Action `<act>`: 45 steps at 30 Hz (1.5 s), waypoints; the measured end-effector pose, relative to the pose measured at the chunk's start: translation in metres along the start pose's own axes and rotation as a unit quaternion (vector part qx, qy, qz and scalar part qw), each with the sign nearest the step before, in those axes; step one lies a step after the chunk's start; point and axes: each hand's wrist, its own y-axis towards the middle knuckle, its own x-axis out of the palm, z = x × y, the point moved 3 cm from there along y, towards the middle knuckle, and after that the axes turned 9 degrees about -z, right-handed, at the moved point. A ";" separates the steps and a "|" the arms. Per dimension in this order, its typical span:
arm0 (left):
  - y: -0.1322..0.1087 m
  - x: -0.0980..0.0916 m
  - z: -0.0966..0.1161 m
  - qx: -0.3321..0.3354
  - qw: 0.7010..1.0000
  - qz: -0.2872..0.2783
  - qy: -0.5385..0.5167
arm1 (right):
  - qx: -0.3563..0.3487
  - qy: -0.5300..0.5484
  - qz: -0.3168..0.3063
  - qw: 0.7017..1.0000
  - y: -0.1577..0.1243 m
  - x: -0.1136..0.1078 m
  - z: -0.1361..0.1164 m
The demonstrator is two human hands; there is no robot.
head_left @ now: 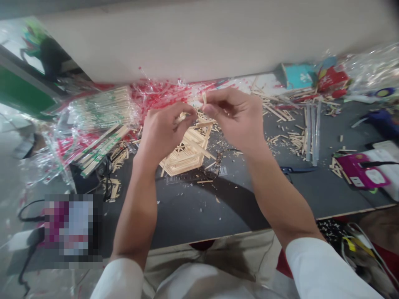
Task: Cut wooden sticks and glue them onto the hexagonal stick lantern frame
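Note:
A small model built of thin wooden sticks (187, 153) stands on the dark grey table (193, 211), just past the middle. My left hand (163, 131) is closed over the model's top, fingers curled round its upper sticks. My right hand (235, 114) hovers beside it, thumb and fingers pinched on a short wooden stick (204, 98) that points upward. The two hands nearly touch above the model.
Clear plastic packets of wooden sticks (102, 120) pile up at the left. Loose stick offcuts (289, 139) and glue sticks (313, 133) lie to the right, with blue-handled scissors (296, 170) and a pink box (358, 170). A beige wall closes the back.

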 end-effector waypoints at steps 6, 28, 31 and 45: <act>0.002 -0.001 -0.010 -0.027 0.999 0.007 0.015 | -0.047 -0.114 -0.049 0.991 0.005 -0.020 0.024; 0.009 0.017 -0.014 -0.006 0.998 -0.060 0.029 | -0.015 -0.152 -0.080 0.985 0.006 -0.005 0.034; 0.009 0.016 -0.014 -0.001 0.998 -0.062 0.030 | -0.013 -0.154 -0.075 0.985 0.007 -0.004 0.034; 0.010 0.017 -0.015 0.002 0.997 -0.064 0.030 | -0.001 -0.117 -0.076 0.990 0.006 -0.003 0.036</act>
